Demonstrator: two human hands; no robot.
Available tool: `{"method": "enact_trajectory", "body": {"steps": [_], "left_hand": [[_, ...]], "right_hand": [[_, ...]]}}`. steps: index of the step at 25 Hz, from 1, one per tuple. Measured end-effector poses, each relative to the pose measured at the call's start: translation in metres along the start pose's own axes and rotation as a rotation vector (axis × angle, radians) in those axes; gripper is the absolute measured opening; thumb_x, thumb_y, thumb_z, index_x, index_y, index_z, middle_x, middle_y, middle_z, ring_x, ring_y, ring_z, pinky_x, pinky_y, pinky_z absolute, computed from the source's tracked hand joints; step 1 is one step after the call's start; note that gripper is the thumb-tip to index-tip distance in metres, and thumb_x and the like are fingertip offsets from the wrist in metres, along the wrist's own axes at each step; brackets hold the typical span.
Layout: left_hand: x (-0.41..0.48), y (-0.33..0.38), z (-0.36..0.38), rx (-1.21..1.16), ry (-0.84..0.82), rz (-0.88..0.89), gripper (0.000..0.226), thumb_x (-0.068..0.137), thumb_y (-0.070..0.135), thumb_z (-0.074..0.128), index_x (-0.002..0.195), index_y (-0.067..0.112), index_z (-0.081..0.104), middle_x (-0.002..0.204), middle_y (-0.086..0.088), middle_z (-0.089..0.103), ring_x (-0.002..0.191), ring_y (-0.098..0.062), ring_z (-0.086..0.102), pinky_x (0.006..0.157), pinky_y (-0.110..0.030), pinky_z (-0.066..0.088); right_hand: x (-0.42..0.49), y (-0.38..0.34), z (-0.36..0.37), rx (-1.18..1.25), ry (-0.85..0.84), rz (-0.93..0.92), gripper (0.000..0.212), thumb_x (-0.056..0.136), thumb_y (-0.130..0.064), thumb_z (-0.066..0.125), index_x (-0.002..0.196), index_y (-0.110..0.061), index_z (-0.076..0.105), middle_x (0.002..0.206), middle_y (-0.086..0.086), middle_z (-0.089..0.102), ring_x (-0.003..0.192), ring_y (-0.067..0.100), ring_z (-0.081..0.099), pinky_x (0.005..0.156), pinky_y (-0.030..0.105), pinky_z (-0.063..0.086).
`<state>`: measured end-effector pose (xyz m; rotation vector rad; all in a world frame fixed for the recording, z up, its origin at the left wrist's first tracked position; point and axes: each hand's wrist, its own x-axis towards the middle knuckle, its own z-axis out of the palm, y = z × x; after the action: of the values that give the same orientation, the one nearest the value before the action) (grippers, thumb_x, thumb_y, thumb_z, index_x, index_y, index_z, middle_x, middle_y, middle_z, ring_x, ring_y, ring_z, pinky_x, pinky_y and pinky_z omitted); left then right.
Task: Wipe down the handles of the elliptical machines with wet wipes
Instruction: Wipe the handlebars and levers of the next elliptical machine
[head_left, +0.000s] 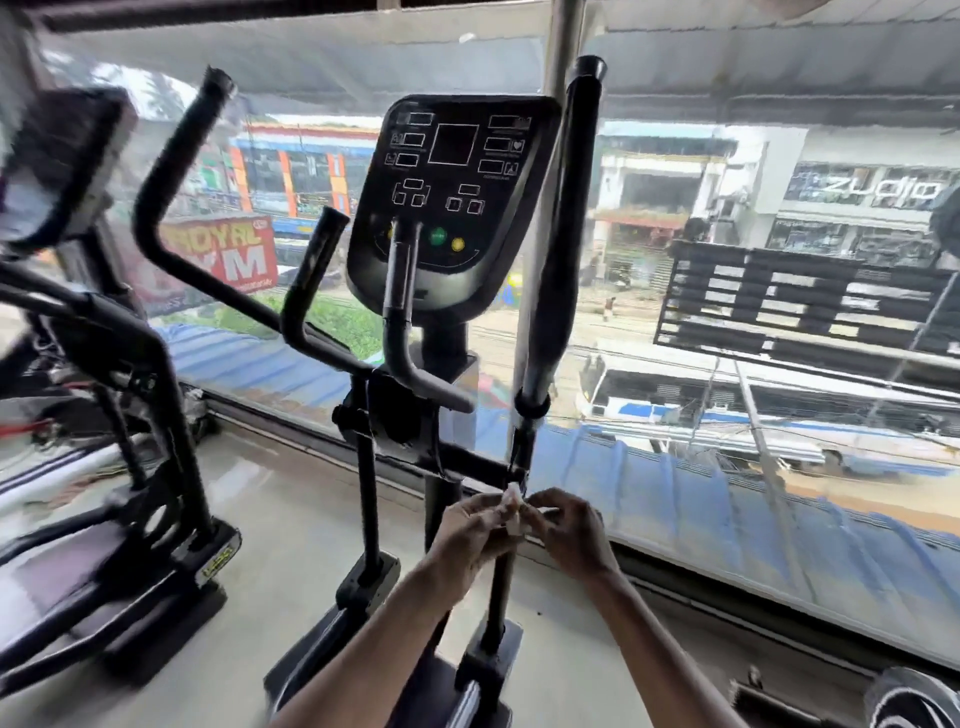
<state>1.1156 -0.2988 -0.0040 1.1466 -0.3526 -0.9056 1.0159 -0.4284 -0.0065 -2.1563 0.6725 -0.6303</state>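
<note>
A black elliptical machine stands in front of me with its console (454, 202) at centre. Its long right handle (558, 234) rises upright beside the console, and its long left handle (171, 171) leans off to the upper left. Two short fixed grips (400, 312) curve up under the console. Low down, below the right handle's pivot, my left hand (470, 525) and my right hand (569, 530) meet. Both pinch a small crumpled white wet wipe (514, 512) between their fingertips. Neither hand touches a handle.
A second black elliptical machine (104, 415) stands close on the left, blurred. A large glass window (727, 312) runs behind both machines, with a steel post (563, 47) behind the right handle. Pale floor (285, 519) lies between the machines.
</note>
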Motion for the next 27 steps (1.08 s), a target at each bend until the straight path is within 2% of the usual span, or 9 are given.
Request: {"method": "enact_trajectory", "body": {"steps": [4,7,10,13,16,19,21,23,27], "left_hand": [[-0.089,-0.013,-0.041,-0.081,0.345,0.054,0.022,0.094,0.006,0.069,0.111,-0.008,0.07,0.094,-0.017,0.074,0.076,-0.021,0.073,0.067,-0.028,0.061],[-0.173,-0.014,-0.081,-0.1,0.548,0.109,0.019,0.096,0.013,0.069,0.102,-0.004,0.072,0.085,-0.016,0.073,0.069,-0.021,0.072,0.062,-0.029,0.06],[-0.255,-0.013,-0.119,-0.129,0.708,0.156,0.017,0.095,0.021,0.071,0.094,0.005,0.072,0.086,-0.014,0.075,0.073,-0.021,0.074,0.064,-0.032,0.061],[-0.349,-0.014,-0.15,-0.141,0.891,0.214,0.019,0.093,0.021,0.073,0.1,0.004,0.072,0.091,-0.015,0.076,0.08,-0.023,0.073,0.078,-0.037,0.062],[-0.464,-0.026,-0.174,-0.159,1.042,0.256,0.023,0.093,0.017,0.074,0.107,-0.001,0.073,0.098,-0.017,0.078,0.084,-0.024,0.072,0.087,-0.041,0.062],[-0.577,-0.041,-0.187,-0.165,1.19,0.291,0.017,0.091,0.016,0.075,0.103,0.003,0.075,0.092,-0.014,0.078,0.085,-0.024,0.073,0.08,-0.038,0.063],[-0.659,-0.056,-0.194,-0.158,1.289,0.308,0.017,0.089,0.022,0.079,0.098,0.008,0.076,0.09,-0.01,0.078,0.082,-0.021,0.073,0.072,-0.036,0.061],[-0.739,-0.068,-0.196,-0.136,1.367,0.318,0.016,0.088,0.026,0.08,0.095,0.013,0.075,0.088,-0.007,0.077,0.079,-0.02,0.072,0.068,-0.035,0.06],[-0.874,-0.092,-0.186,-0.139,1.494,0.354,0.005,0.091,0.022,0.073,0.089,0.017,0.075,0.088,-0.007,0.075,0.083,-0.022,0.068,0.07,-0.034,0.058]], "right_hand": [[-0.046,-0.031,0.052,0.119,-0.223,-0.117,0.003,0.087,-0.036,0.08,0.089,-0.034,0.078,0.084,-0.019,0.078,0.082,-0.006,0.072,0.079,0.029,0.06],[-0.094,-0.071,0.105,0.218,-0.442,-0.19,0.016,0.084,-0.044,0.082,0.09,-0.03,0.078,0.082,-0.016,0.078,0.08,0.0,0.075,0.078,0.035,0.062],[-0.141,-0.114,0.154,0.263,-0.616,-0.278,0.012,0.085,-0.037,0.083,0.091,-0.027,0.079,0.084,-0.015,0.079,0.082,0.001,0.075,0.081,0.035,0.062],[-0.208,-0.171,0.195,0.262,-0.736,-0.414,0.003,0.087,-0.029,0.081,0.087,-0.027,0.079,0.081,-0.017,0.078,0.078,-0.006,0.072,0.075,0.025,0.058],[-0.296,-0.229,0.231,0.343,-0.831,-0.479,0.007,0.088,-0.025,0.081,0.083,-0.022,0.077,0.077,-0.013,0.076,0.073,-0.003,0.071,0.068,0.02,0.055],[-0.39,-0.279,0.251,0.457,-0.968,-0.463,0.012,0.091,-0.012,0.078,0.081,-0.019,0.075,0.073,-0.009,0.075,0.067,0.01,0.071,0.062,0.037,0.062],[-0.467,-0.31,0.257,0.521,-1.091,-0.46,0.012,0.093,-0.008,0.075,0.083,-0.014,0.074,0.075,-0.002,0.074,0.069,0.016,0.069,0.057,0.033,0.061],[-0.546,-0.334,0.259,0.601,-1.225,-0.455,0.004,0.095,-0.014,0.074,0.09,-0.013,0.075,0.083,0.004,0.077,0.074,0.012,0.068,0.058,0.027,0.057],[-0.678,-0.368,0.264,0.712,-1.473,-0.431,0.015,0.082,-0.025,0.085,0.09,-0.016,0.077,0.081,-0.006,0.075,0.072,0.007,0.065,0.062,0.02,0.05]]}}
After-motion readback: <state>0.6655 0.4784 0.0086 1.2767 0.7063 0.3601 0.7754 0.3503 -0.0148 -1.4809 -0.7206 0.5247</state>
